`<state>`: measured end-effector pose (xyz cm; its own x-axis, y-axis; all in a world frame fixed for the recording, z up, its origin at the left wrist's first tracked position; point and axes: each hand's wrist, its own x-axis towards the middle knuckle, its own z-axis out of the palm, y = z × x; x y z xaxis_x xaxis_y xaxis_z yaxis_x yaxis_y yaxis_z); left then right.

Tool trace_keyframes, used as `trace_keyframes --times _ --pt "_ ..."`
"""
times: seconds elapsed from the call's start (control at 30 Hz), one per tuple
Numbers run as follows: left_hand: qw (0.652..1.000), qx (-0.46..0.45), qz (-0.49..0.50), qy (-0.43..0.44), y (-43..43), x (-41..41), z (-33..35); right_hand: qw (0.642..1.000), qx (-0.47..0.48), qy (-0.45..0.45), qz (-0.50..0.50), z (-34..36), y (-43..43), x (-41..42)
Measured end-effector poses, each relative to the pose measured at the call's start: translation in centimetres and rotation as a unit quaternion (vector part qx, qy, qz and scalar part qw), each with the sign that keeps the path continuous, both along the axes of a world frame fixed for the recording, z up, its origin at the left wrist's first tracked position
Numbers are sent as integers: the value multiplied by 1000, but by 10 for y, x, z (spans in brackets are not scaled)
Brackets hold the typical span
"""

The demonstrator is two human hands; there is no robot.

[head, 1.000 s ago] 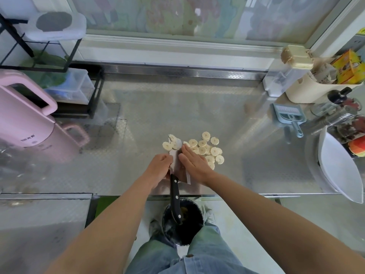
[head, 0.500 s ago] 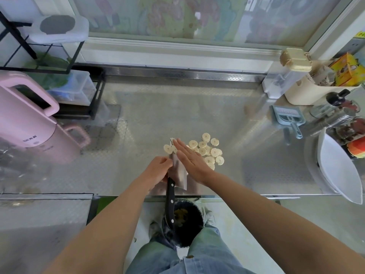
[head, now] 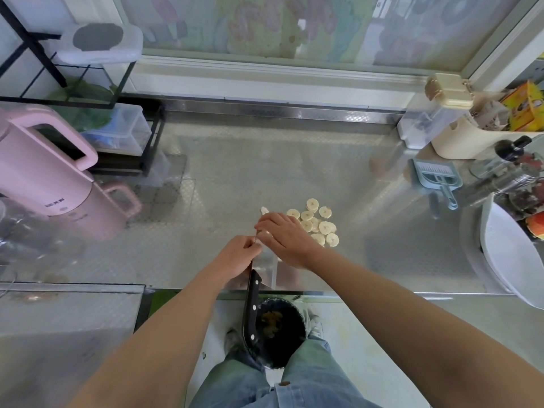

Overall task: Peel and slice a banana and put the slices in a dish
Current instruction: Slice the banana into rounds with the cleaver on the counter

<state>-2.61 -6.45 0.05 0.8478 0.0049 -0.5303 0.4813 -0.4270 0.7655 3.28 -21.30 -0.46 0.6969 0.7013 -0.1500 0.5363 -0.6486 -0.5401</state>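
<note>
Several pale banana slices [head: 319,223] lie loose on the steel counter [head: 265,160], just right of my hands. A knife [head: 252,310] lies with its black handle sticking out over the counter's near edge and its blade pointing away from me. My left hand [head: 238,256] pinches the blade along its left side. My right hand [head: 284,240] lies cupped over the far end of the blade with its fingers bent; whatever is under it is hidden. One small banana piece [head: 264,210] shows just beyond the fingertips. A white dish [head: 513,254] stands tilted at the right edge.
A pink kettle [head: 44,169] and a black wire rack [head: 88,92] with plastic boxes fill the left. Right side: a blue scoop [head: 438,176], a cream container [head: 459,139], bottles and jars. A dark bin [head: 278,331] stands on the floor below the counter edge.
My right hand slid forward and left along the blade and curled, covering the slices that lay at the blade's tip. My left hand shifted slightly up the blade.
</note>
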Motion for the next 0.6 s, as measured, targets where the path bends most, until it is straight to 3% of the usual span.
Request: trace_keyframes --times 0.17,0.33,0.6 --pt "994 -71 83 28 -4 3 4 998 -52 26 -23 -13 -17 -7" --pt "991 -107 81 24 -4 2 3 997 -16 69 -33 -16 -7 -13" --pt "983 -146 103 47 0 -3 3 980 -53 146 -121 -30 -9 -16"
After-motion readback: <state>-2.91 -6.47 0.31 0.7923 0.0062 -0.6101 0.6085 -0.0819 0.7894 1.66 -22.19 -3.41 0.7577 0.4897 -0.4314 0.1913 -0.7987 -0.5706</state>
